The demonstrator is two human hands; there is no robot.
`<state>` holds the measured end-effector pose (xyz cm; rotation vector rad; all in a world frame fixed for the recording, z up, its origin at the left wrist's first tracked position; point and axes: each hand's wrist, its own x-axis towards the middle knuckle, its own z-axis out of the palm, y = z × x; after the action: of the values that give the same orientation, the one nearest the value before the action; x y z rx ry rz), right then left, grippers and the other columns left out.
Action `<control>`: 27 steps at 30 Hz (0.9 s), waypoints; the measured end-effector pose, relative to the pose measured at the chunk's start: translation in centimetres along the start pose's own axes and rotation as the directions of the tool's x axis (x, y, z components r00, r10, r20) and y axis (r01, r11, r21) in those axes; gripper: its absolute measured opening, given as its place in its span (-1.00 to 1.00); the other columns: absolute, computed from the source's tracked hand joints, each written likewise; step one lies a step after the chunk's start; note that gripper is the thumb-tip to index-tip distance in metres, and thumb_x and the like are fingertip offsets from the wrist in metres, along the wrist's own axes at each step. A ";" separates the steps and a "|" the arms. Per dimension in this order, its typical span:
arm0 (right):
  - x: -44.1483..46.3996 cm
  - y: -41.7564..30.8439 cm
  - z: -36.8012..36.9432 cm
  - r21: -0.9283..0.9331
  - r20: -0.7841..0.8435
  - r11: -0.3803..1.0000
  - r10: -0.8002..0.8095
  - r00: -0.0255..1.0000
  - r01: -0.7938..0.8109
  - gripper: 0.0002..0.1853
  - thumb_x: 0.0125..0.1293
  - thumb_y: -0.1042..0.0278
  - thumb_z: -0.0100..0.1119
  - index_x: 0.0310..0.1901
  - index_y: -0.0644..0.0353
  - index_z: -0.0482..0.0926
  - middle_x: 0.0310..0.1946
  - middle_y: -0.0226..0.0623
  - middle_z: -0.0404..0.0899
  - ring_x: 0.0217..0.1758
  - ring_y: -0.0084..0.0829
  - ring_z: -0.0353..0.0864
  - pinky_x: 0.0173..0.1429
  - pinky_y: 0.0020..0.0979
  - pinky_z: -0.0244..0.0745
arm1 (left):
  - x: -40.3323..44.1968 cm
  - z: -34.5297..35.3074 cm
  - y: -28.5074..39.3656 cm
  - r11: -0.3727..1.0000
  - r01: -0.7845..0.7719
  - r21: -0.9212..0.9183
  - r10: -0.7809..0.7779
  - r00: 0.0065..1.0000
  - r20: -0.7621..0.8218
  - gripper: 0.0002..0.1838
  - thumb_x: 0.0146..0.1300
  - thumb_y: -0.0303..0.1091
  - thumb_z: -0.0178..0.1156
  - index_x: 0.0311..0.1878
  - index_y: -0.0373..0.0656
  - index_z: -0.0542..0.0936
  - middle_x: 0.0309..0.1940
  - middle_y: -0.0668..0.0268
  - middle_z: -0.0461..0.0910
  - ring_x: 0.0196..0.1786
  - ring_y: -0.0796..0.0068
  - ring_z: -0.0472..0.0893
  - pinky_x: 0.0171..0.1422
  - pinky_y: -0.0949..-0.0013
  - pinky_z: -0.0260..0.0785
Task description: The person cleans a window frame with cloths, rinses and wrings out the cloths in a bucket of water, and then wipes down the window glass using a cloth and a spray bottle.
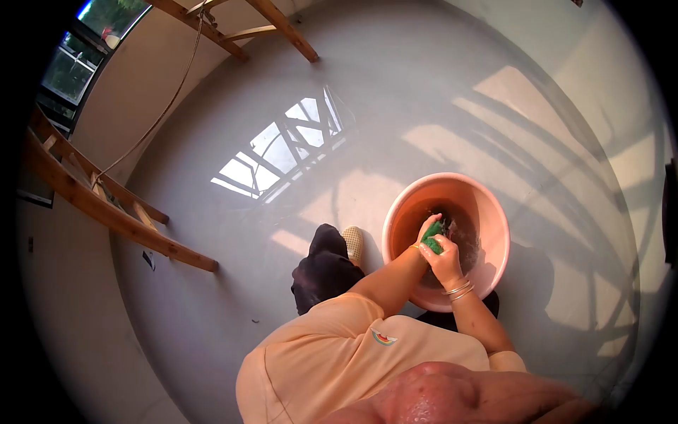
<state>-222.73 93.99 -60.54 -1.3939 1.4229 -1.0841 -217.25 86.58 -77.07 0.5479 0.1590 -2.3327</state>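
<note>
Both of my hands are over a pink plastic basin with dark, murky water in it. My left hand is closed around a wet green cloth. My right hand, with bracelets at the wrist, grips the same cloth close beside the left. The cloth is bunched and squeezed between the two hands. Something dark lies in the water just beyond my fingers; I cannot make out what it is.
The basin stands on a smooth grey floor with sunlight and window shadows on it. A slipper shows beside my dark-trousered knee. Wooden ladder legs stand at the left, more wooden legs at the top, and a rope hangs between them.
</note>
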 end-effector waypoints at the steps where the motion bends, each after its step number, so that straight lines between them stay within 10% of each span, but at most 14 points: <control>1: 0.0 1.2 0.7 -0.076 -0.046 0.997 0.006 0.999 -0.010 -0.82 0.20 0.41 0.32 -0.31 0.34 0.56 -0.47 -0.21 0.57 -0.39 -0.48 0.49 -0.22 -0.38 0.46 | 1.1 -2.5 -0.6 0.999 -0.032 0.015 0.031 0.998 0.046 -0.67 0.37 -0.01 0.14 -0.15 -0.09 0.61 -0.33 0.30 0.64 -0.33 0.35 0.62 -0.23 0.28 0.51; 3: 1.0 2.7 1.3 -0.186 -0.143 0.982 -0.008 0.990 -0.018 -0.80 0.22 0.34 0.32 -0.35 0.32 0.56 -0.49 -0.09 0.57 -0.42 -0.25 0.53 -0.26 -0.27 0.47 | 1.4 -4.0 -1.8 0.834 -0.438 0.336 0.396 0.898 0.189 -0.65 0.41 -0.05 0.07 -0.11 -0.16 0.61 -0.35 0.17 0.65 -0.32 0.16 0.65 -0.17 0.10 0.54; 9: 5.2 10.4 -1.6 -0.523 -0.418 0.845 -0.137 0.898 -0.114 -0.68 0.21 0.15 0.29 -0.49 0.23 0.50 -0.49 0.08 0.58 -0.38 0.18 0.57 -0.30 0.03 0.46 | -5.6 5.7 -2.1 0.967 0.168 0.191 -0.074 0.905 -0.419 -0.68 0.47 -0.16 -0.01 0.00 -0.19 0.56 -0.16 0.19 0.66 -0.18 0.30 0.67 -0.06 0.23 0.54; 13: 5.2 14.3 -3.1 -0.482 -0.484 0.717 0.260 0.835 -0.503 -0.50 0.32 -0.14 0.09 -0.29 0.27 0.60 -0.32 0.18 0.62 -0.17 0.18 0.62 -0.04 0.07 0.49 | -4.0 5.6 -2.0 0.922 0.036 0.386 0.190 0.824 -0.533 -0.65 0.42 -0.18 0.05 0.11 -0.22 0.51 0.03 0.07 0.60 -0.15 0.21 0.68 -0.06 0.13 0.56; 16: 4.3 18.6 -3.5 -0.453 -0.624 0.684 0.215 0.751 -0.571 -0.44 0.46 -0.08 -0.10 -0.18 0.44 0.49 -0.07 0.22 0.53 0.05 0.15 0.52 0.09 0.03 0.45 | -3.7 4.5 -0.9 0.791 -0.001 0.612 0.491 0.597 -0.634 -0.57 0.24 -0.20 0.14 0.09 -0.28 0.46 -0.11 0.07 0.58 -0.23 0.25 0.66 -0.17 0.30 0.53; 19: 3.5 17.1 -3.1 -0.815 -0.263 0.566 -0.164 0.951 -0.127 -0.75 0.40 0.25 -0.01 -0.12 0.31 0.37 -0.06 0.00 0.42 0.01 0.06 0.54 0.05 -0.06 0.52 | -3.1 1.5 -0.5 0.813 0.071 0.578 0.416 0.624 -0.662 -0.43 0.19 -0.20 0.17 0.19 -0.32 0.35 -0.03 0.05 0.52 -0.03 0.21 0.54 0.07 0.19 0.37; 21: 2.2 19.3 -2.9 -0.918 0.080 0.388 -0.006 0.997 0.076 -0.78 0.31 0.36 0.05 -0.08 0.27 0.38 -0.01 -0.04 0.41 0.05 0.01 0.56 0.05 -0.09 0.55 | -2.4 0.8 -1.6 0.822 0.174 0.542 0.344 0.607 -0.716 -0.31 0.16 -0.20 0.19 0.30 -0.32 0.24 0.13 0.05 0.45 0.17 0.15 0.48 0.33 0.13 0.25; 23: 2.0 23.0 -2.6 -0.910 0.050 0.383 0.476 0.878 -0.156 -0.67 0.25 0.36 0.14 0.03 0.25 0.44 0.10 -0.01 0.44 0.12 0.06 0.56 0.06 -0.06 0.58 | -5.4 4.9 -1.8 0.867 0.185 0.462 0.196 0.727 -0.658 -0.15 0.20 -0.14 0.20 0.45 -0.26 0.02 0.38 -0.04 0.28 0.41 0.01 0.31 0.46 -0.23 0.01; 25: 3.2 22.5 -2.8 -0.792 0.228 0.575 0.593 0.772 -0.207 -0.61 0.23 0.30 0.18 0.04 0.31 0.46 0.08 0.09 0.46 0.11 0.15 0.52 0.11 -0.03 0.52 | -4.0 2.7 -1.4 0.822 0.348 0.451 0.028 0.766 -0.643 -0.15 0.30 0.10 0.07 0.54 -0.07 0.04 0.52 -0.03 0.09 0.53 -0.16 0.09 0.46 -0.46 -0.19; 27: 3.8 20.0 -1.7 -0.593 -0.029 0.771 0.268 0.963 -0.232 -0.60 0.20 0.29 0.20 -0.02 0.39 0.46 -0.03 0.18 0.49 0.08 0.21 0.49 0.15 -0.01 0.46 | -4.4 3.7 -1.2 0.833 0.318 0.453 0.008 0.812 -0.584 -0.16 0.32 0.33 -0.04 0.51 0.00 0.15 0.54 0.05 0.08 0.56 -0.13 0.00 0.47 -0.44 -0.21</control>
<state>-229.79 90.29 -79.38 -1.5737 1.9428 -0.4200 -216.46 89.29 -71.91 1.5732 -0.1965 -2.2944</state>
